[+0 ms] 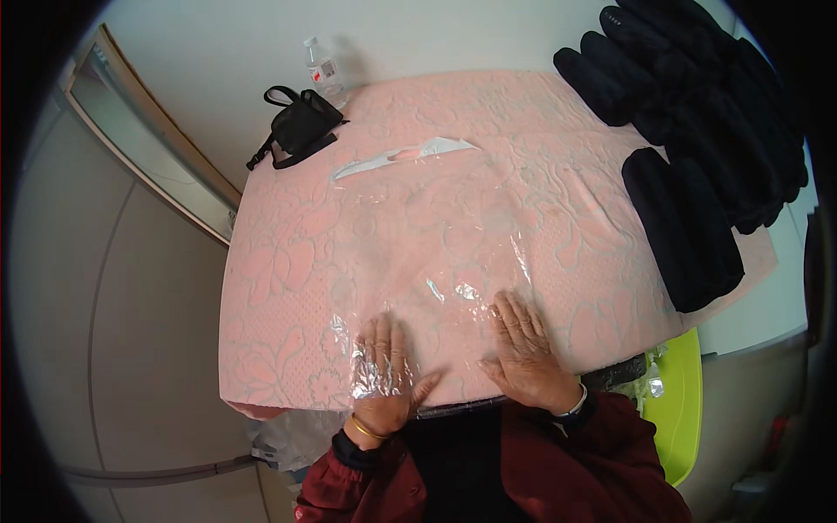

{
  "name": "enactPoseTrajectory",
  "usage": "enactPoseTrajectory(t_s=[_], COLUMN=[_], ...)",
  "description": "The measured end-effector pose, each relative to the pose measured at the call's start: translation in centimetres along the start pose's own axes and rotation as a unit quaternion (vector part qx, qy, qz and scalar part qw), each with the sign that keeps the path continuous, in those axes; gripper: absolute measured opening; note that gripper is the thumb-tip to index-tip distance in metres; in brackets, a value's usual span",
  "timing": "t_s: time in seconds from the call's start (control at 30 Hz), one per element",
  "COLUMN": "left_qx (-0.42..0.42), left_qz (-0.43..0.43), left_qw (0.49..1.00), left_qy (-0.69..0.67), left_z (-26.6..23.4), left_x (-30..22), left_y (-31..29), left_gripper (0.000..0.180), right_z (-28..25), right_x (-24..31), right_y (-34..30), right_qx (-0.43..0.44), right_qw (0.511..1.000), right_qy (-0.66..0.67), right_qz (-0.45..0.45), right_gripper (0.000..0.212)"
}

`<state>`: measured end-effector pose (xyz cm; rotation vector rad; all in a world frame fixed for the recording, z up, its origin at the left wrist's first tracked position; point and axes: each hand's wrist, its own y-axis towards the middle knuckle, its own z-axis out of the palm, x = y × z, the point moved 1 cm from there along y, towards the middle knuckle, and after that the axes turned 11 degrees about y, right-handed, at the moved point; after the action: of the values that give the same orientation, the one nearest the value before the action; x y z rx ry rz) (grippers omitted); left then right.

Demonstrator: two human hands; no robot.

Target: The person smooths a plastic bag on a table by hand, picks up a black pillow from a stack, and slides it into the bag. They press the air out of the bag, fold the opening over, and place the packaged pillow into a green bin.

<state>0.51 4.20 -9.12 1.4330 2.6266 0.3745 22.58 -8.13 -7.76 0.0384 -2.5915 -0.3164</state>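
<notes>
A clear plastic bag [410,235] lies flat on a pink patterned cloth [270,261]. Its white top strip, with a handle slot, is at the far end. My left hand [381,357] is flat with fingers stretched out, and the shiny film covers its fingers and back up to near the wrist. Palm down, my right hand [523,353] rests at the bag's right edge, fingers extended. Nothing is gripped in either hand.
Several black padded rolls [684,227] are piled at the right. A black pouch with straps [301,126] and a clear bottle [324,74] stand at the back left by the wall. Beside the table's right front is a lime-green bin [684,410]; clear plastic [301,436] hangs at the front left.
</notes>
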Motion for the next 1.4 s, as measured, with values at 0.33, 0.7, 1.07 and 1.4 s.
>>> enactPoseTrajectory(t_s=[0.33,0.7,1.07,1.4], left_qx=[-0.085,0.003,-0.148,-0.099], left_qz=[-0.033,0.088,0.111,0.139], left_qw=[0.996,0.991,0.979,0.972], left_qy=[-0.022,-0.106,-0.085,-0.162], left_z=[0.6,-2.1,2.7,-3.1], left_x=[1.4,-1.8,3.7,-1.3], left_y=[0.1,0.1,-3.2,-2.7], left_gripper=[0.071,0.07,0.073,0.049], right_z=[-0.4,1.1,-9.4,-18.8], right_x=[-0.2,0.3,-2.5,-14.1], right_y=[-0.3,-0.4,-4.3,-10.9], right_qx=[-0.041,-0.084,-0.177,-0.451], right_qw=[0.999,0.996,0.959,0.812], right_qy=[0.005,0.008,0.203,-0.284], right_qz=[0.0,0.001,-0.084,0.238], right_gripper=[0.082,0.078,0.04,0.055])
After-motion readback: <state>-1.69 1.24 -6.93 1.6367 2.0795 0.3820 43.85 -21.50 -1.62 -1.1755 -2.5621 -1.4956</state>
